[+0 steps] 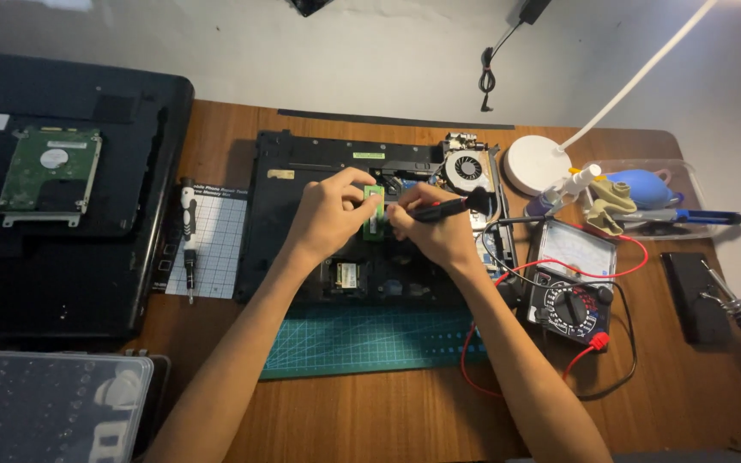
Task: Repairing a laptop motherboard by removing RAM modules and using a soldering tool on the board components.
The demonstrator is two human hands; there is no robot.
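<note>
At the far left, a closed black laptop (pixel 62 197) lies on the tabletop (pixel 688 377) with a bare hard drive (pixel 49 176) resting on its lid. Below it sits a clear plastic case of screwdriver bits (pixel 49 403). Just right of the laptop, a small electric screwdriver (pixel 188 236) lies on a white gridded mat (pixel 212 249).

In the middle, an opened laptop chassis (pixel 302 223) rests partly on a green cutting mat (pixel 370 339). The left hand (pixel 329 210) is curled over the chassis, its thumb and fingertips pinching the left edge of a small green memory module (pixel 374 210) that sits in the chassis bay. The module lies directly between the two hands, touching the left one. The right hand (pixel 429 227) is closed around a black probe (pixel 448 206) with a red band, its tip pointing left toward the module's right edge; whether the tip touches cannot be told. A cooling fan (pixel 467 170) sits at the chassis's upper right corner.

Further right, an analogue multimeter (pixel 572 279) with red and black leads lies near the right forearm. Above it stands the round white base of a desk lamp (pixel 538 165), and beside that a clear tray (pixel 688 184) holding a blue air blower (pixel 641 184).
</note>
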